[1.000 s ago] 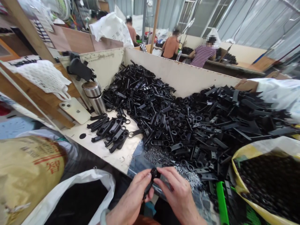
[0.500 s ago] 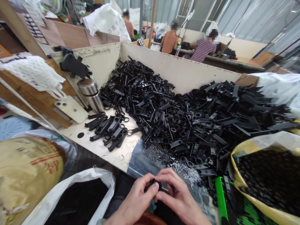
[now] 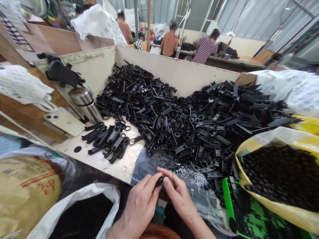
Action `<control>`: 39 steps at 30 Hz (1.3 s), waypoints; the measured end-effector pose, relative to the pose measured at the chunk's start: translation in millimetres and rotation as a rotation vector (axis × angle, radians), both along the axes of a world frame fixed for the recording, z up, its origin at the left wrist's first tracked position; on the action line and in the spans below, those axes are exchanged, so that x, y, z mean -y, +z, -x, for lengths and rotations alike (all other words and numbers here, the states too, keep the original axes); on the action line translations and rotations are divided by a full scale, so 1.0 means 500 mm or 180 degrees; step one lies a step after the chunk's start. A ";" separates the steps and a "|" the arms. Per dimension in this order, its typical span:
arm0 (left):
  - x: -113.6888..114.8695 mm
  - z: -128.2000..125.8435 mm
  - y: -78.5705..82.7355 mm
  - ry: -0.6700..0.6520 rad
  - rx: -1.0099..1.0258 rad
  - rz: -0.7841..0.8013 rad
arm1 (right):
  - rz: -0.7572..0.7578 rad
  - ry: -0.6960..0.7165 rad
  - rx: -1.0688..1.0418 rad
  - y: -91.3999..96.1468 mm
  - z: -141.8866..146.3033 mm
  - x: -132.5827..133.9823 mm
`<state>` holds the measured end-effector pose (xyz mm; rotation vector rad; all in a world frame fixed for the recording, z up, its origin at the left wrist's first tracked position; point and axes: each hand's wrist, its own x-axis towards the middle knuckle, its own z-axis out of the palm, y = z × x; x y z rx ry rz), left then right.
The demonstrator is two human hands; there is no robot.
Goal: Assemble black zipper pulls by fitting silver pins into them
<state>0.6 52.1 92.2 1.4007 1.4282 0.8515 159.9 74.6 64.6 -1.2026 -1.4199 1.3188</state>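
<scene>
Close together at the bench's front edge, my left hand (image 3: 141, 197) and my right hand (image 3: 178, 191) both grip a small black plastic part (image 3: 159, 181). Fingers cover most of it, so its full shape is hidden. Just beyond my hands lie loose silver pins (image 3: 193, 177) and a patch of small dark pieces (image 3: 164, 161). A heap of black plastic parts (image 3: 159, 109) with flat arms and ring ends rises behind them. To the left, a smaller group of similar black parts (image 3: 112, 137) lies on the pale board.
A steel flask (image 3: 86, 104) and a phone (image 3: 66, 122) stand at the left. A white sack (image 3: 112, 196) opens at lower left; a yellow sack of black pieces (image 3: 281, 176) and a green basket (image 3: 229, 202) sit at right. Several people work beyond the partition (image 3: 174, 71).
The view has swung, shifting most of the scene leftward. My left hand has turned so its back faces up, and my right fingers have shifted around the black part.
</scene>
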 end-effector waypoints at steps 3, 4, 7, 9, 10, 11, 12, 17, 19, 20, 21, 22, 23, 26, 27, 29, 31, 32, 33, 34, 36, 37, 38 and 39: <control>-0.003 0.007 0.000 -0.0018 0.0005 -0.0014 | 0.0413 -0.0072 -0.0260 -0.001 -0.003 -0.009; -0.004 0.010 0.000 0.0044 0.0099 0.0159 | 0.0474 -0.0062 -0.0282 -0.001 -0.005 -0.011; -0.010 0.020 -0.001 0.0023 0.0660 0.0963 | 0.0443 0.0037 -0.0165 0.002 -0.013 -0.014; -0.013 0.024 0.002 -0.0238 0.1111 0.1421 | 0.0289 0.0178 0.0008 0.007 -0.019 -0.015; -0.014 0.025 0.005 -0.0350 0.1272 0.1580 | 0.0186 0.0245 0.0122 0.009 -0.021 -0.015; -0.015 0.025 0.008 -0.0418 0.1353 0.1702 | 0.0072 0.0300 0.0263 0.011 -0.023 -0.015; -0.015 0.024 0.010 -0.0439 0.1365 0.1781 | -0.0041 0.0329 0.0421 0.012 -0.025 -0.015; -0.012 0.021 0.009 -0.0583 0.1107 0.1786 | -0.0297 0.0459 0.0858 0.009 -0.029 -0.018; -0.010 0.021 0.004 -0.0581 0.1022 0.1801 | -0.0326 0.0540 0.0845 0.010 -0.030 -0.020; -0.009 0.021 0.002 -0.0552 0.0990 0.1828 | -0.0344 0.0583 0.0845 0.011 -0.031 -0.021; -0.009 0.021 0.001 -0.0528 0.0958 0.1854 | -0.0363 0.0629 0.0865 0.013 -0.031 -0.021; -0.008 0.020 0.001 -0.0514 0.0925 0.1868 | -0.0379 0.0672 0.0910 0.015 -0.033 -0.021; -0.007 0.020 0.001 -0.0513 0.0882 0.1871 | -0.0390 0.0713 0.0973 0.016 -0.034 -0.019; 0.003 0.022 0.000 -0.0522 0.0804 0.1913 | -0.0381 0.0864 0.1157 0.014 -0.041 0.003; 0.009 0.024 -0.003 -0.0544 0.0888 0.2016 | -0.0355 0.0929 0.1207 0.010 -0.044 0.015; 0.026 0.033 -0.015 -0.0634 0.1244 0.2407 | -0.0323 0.0988 0.1291 -0.003 -0.050 0.045; 0.044 0.044 -0.032 -0.0691 0.1608 0.2789 | -0.0323 0.0957 0.1360 -0.018 -0.055 0.071; 0.050 0.050 -0.039 -0.0653 0.1693 0.2852 | -0.0312 0.0936 0.1377 -0.024 -0.057 0.078; 0.052 0.054 -0.045 -0.0561 0.1701 0.2808 | -0.0287 0.0920 0.1378 -0.027 -0.059 0.080; 0.051 0.057 -0.048 -0.0430 0.1642 0.2656 | -0.0251 0.0891 0.1376 -0.027 -0.060 0.076; 0.035 0.056 -0.046 -0.0167 0.1232 0.2149 | -0.0225 0.0699 0.1399 -0.020 -0.063 0.052; 0.021 0.052 -0.043 -0.0072 0.0803 0.1781 | -0.0255 0.0513 0.1443 -0.015 -0.064 0.035; 0.004 0.046 -0.039 -0.0010 0.0264 0.1387 | -0.0311 0.0303 0.1517 -0.010 -0.066 0.017; -0.014 0.037 -0.035 0.0029 -0.0339 0.0967 | -0.0381 0.0107 0.1621 -0.005 -0.067 -0.001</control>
